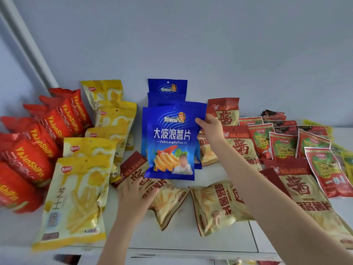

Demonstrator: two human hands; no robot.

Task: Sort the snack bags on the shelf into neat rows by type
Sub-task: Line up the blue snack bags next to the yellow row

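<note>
**Seating the blue bag (170, 144)**

On the shelf (181, 240), the blue bag fronts its row (167, 88), top corner pinched by the right hand (210, 129); best set upright and square. The left hand (137, 196) lies flat on a tan bag (170, 201).

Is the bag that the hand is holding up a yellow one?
No, the right hand pinches the top corner of a blue bag, while the yellow bags lie off to the left.
</note>
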